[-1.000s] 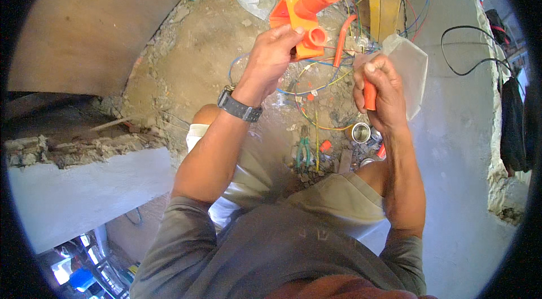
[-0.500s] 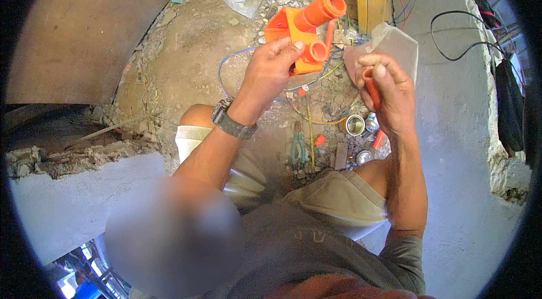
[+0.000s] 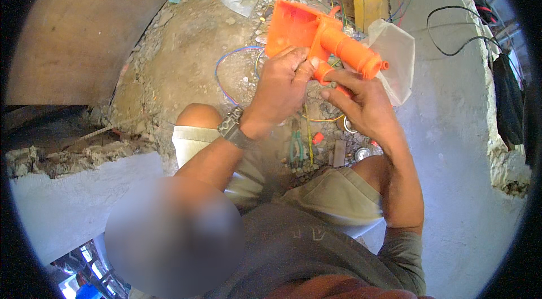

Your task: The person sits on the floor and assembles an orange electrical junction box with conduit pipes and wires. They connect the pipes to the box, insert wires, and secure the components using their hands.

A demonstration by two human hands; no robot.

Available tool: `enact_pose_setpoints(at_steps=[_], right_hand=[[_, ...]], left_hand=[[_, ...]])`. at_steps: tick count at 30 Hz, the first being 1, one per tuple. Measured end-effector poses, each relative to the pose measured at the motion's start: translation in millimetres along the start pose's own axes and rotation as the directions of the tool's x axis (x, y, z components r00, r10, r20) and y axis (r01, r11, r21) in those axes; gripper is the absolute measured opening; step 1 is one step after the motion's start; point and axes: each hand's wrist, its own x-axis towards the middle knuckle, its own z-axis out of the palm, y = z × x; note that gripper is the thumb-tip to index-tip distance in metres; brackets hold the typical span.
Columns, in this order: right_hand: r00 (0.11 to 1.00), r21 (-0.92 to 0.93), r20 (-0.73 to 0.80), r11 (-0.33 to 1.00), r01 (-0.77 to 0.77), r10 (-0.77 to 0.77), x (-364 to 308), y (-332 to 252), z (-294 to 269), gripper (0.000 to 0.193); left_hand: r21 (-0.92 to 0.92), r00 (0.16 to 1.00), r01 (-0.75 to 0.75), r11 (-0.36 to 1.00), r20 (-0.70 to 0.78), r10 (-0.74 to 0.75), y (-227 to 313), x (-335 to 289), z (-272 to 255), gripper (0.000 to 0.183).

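My left hand [image 3: 285, 81] grips an orange plastic electrical box [image 3: 291, 28] by its lower edge, thumb by a short round connector [image 3: 323, 71]. The box is tilted with its hollow side toward the left. From its right side a longer ribbed orange pipe fitting [image 3: 355, 56] points down to the right. My right hand [image 3: 367, 101] is closed on a short orange tube [image 3: 342, 90], mostly hidden by the fingers. My right fingertips reach the mouth of the short connector; whether the tube itself touches it is hidden.
Green-handled pliers [image 3: 296, 146], an orange scrap [image 3: 318, 138] and a metal can lid [image 3: 362, 154] lie on the rubble floor between my knees. Thin coloured wires loop beyond. A clear plastic sheet [image 3: 392, 56] leans by the grey wall [image 3: 446, 129] at right.
My right hand has moved left with the short tube to the box's connector. The box has turned in my left hand, its fittings swinging to the right and down.
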Motion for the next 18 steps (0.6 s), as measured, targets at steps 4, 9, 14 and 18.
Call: enact_pose_setpoints(at_steps=[4, 9, 14, 18], right_hand=[[0.981, 0.198, 0.113, 0.964, -0.179, 0.159, 3.3, -2.8, -10.7, 0.023], [0.989, 0.394, 0.029, 0.908, -0.143, 0.144, 1.8, 4.6, 5.5, 0.018], [0.926, 0.526, 0.068, 0.776, -0.349, 0.370, -5.8, -3.4, 8.4, 0.021], [0.942, 0.478, 0.014, 0.826, -0.301, 0.335, -0.6, -5.9, -12.0, 0.033]], left_hand=[[0.029, 0.999, 0.052, 0.998, 0.015, -0.052, -1.3, -2.6, 4.2, 0.022], [-0.078, 0.995, 0.049, 0.996, -0.084, -0.055, -7.3, -4.4, 13.3, 0.020], [-0.162, 0.985, 0.142, 0.976, -0.075, -0.156, -6.1, -1.9, 9.8, 0.019], [-0.418, 0.975, 0.186, 0.889, -0.035, -0.220, -19.6, 0.3, 7.0, 0.020]])
